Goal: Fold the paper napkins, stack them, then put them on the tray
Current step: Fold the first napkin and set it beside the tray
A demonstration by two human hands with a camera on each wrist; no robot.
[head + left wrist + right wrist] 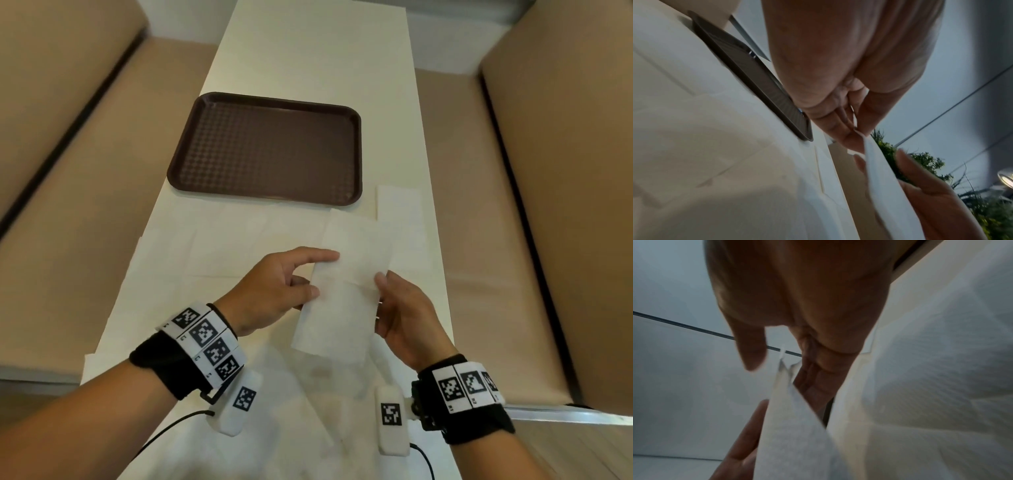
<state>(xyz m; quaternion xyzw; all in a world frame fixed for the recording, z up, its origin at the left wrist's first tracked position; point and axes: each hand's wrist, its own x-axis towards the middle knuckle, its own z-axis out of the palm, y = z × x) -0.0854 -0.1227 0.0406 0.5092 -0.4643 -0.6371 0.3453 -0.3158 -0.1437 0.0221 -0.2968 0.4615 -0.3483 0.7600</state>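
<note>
Napkin (337, 301) between both hands' grip

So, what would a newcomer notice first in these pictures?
First, the white napkin held up above the table, the left hand pinching its left edge and the right hand its right edge. Next, the dark brown tray beyond them, with nothing on it. Another napkin lies flat near the tray's right corner.

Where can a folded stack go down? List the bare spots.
Free: the whole brown tray, and the table beyond it. Crowded: between tray and hands, where a folded napkin and flat napkins lie.
</note>
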